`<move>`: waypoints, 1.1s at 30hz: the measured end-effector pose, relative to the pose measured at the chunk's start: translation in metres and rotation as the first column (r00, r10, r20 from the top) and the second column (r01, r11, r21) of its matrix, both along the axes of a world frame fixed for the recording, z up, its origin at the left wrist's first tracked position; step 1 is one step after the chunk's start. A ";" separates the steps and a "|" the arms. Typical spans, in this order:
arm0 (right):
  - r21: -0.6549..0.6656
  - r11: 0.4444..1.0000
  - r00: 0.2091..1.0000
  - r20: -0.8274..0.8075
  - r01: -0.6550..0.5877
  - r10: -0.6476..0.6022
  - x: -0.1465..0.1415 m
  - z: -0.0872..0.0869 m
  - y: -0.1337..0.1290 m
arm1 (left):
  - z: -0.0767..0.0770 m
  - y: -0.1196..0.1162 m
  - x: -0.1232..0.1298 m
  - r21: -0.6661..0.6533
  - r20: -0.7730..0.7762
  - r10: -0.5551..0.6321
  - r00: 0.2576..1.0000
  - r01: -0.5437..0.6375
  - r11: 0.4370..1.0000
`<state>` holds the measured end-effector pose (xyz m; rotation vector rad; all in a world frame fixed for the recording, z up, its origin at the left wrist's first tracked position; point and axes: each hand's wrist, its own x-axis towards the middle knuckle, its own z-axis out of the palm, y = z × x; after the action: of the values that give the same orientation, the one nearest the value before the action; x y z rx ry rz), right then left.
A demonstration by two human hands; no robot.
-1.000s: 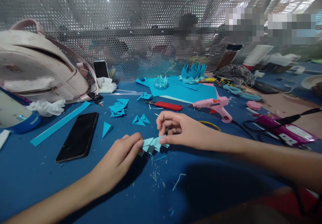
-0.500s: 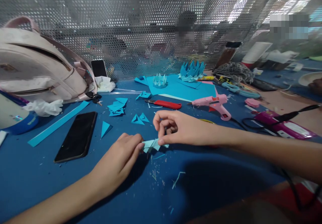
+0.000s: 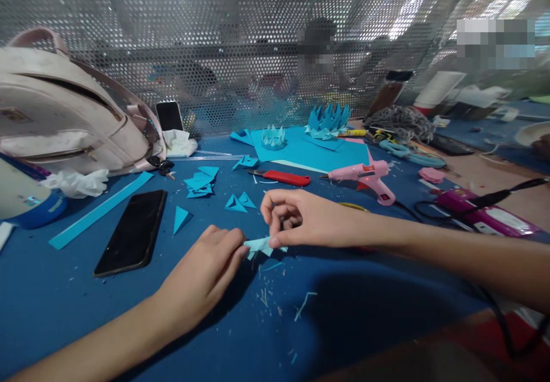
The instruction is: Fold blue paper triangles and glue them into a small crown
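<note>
A light blue folded paper strip [image 3: 258,246] with pointed lower edges is held between my two hands, just above the blue table [image 3: 206,342]. My left hand [image 3: 210,262] has its fingers closed on the strip's left end. With thumb and fingertips, my right hand [image 3: 292,219] pinches the strip toward its right end. Just behind the hands lie small folded blue triangles [image 3: 235,203], and a single triangle [image 3: 181,219] rests to the left of them. Further back is a pile of folded blue pieces [image 3: 201,182].
A red cutter [image 3: 286,177] and a pink glue gun [image 3: 365,177] lie behind my right hand. Blue paper crowns [image 3: 327,123] stand on blue sheets [image 3: 292,156] at the back. On the left are a black phone [image 3: 131,233], a paper strip [image 3: 101,210] and a backpack [image 3: 64,113].
The light blue strip has tilted slightly between my fingers, and its points show a little less. Both hands have kept their hold and hardly moved.
</note>
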<state>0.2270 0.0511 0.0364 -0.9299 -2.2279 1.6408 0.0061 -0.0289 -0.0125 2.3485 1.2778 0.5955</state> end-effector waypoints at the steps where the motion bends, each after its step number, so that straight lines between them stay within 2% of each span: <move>1: 0.000 1.000 1.000 -0.005 -0.001 0.001 0.000 0.000 0.000 | 0.000 0.000 0.000 0.005 0.000 0.000 1.000 0.000 1.000; 11: 0.014 1.000 0.998 -0.065 0.013 -0.012 -0.001 -0.004 -0.002 | -0.002 0.002 0.000 0.043 0.013 0.019 1.000 -0.020 0.999; 16: 0.236 0.970 0.995 -0.092 0.056 -0.035 -0.001 -0.006 -0.006 | 0.003 0.005 -0.002 0.107 -0.001 -0.015 1.000 0.015 0.994; 20: 0.450 0.890 0.993 -0.115 0.068 -0.018 0.002 -0.011 -0.010 | 0.002 0.009 -0.006 0.280 -0.064 -0.053 0.997 0.069 0.957; 24: 0.641 0.764 0.989 -0.148 0.073 0.029 0.005 -0.020 -0.014 | 0.001 0.010 -0.006 0.414 -0.076 0.001 0.997 0.031 0.910; 28: 0.729 0.683 0.982 -0.160 0.048 0.101 0.006 -0.026 -0.014 | 0.004 0.005 -0.003 0.454 -0.034 0.076 0.997 -0.052 0.889; 31: 0.783 0.622 0.977 -0.142 0.012 0.160 0.006 -0.027 -0.014 | 0.006 0.002 -0.002 0.516 -0.044 0.089 0.995 -0.054 0.855; 33: 0.829 0.559 0.975 -0.110 -0.017 0.193 0.007 -0.029 -0.013 | 0.005 0.000 -0.002 0.550 -0.071 0.102 0.992 -0.046 0.834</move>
<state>0.2337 0.0385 0.0075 -0.3433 -2.5011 0.4653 0.0045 -0.0285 -0.0074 2.8239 1.3854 0.9970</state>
